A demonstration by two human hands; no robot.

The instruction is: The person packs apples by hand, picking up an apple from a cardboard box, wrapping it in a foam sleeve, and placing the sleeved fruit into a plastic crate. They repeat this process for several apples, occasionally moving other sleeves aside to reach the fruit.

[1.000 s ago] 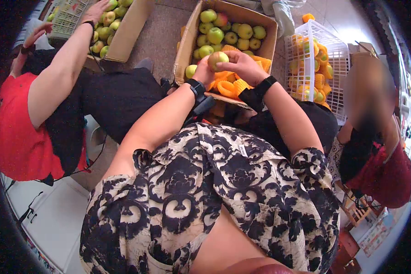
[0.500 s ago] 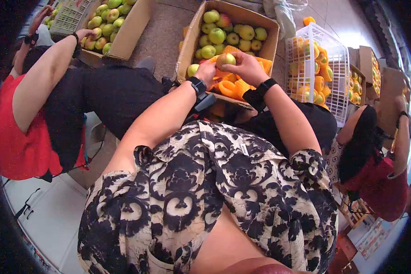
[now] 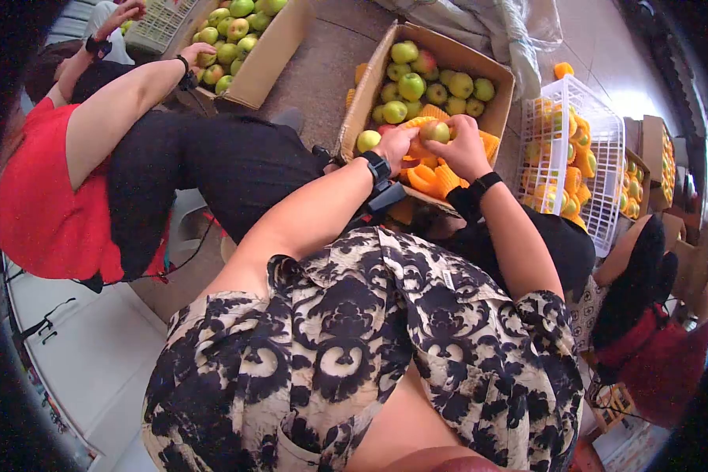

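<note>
Head view: cardboard box (image 3: 360, 98) of green apples ahead, orange foam nets (image 3: 436, 179) heaped at near end. White plastic crate (image 3: 606, 149) of netted fruit at right. Co-worker's hand (image 3: 195, 53) on second apple box (image 3: 279, 43), far left, well apart. Apple (image 3: 435, 131) unobstructed, above nets, pinched between left grip (image 3: 397, 145) and right grip (image 3: 462, 148), both closed on it. Apple round, no clear long axis; stem direction unreadable.

Beyond the left hand (image 3: 397, 143) and right hand (image 3: 460, 149), both on one apple (image 3: 435, 131), loose apples (image 3: 429, 79) crowd the cardboard box (image 3: 362, 96), orange foam nets (image 3: 433, 178) pile beneath, a white basket (image 3: 562, 169) blocks the right, a co-worker's leg (image 3: 232, 157) the left, with bare floor (image 3: 322, 71) open past the left hand.
</note>
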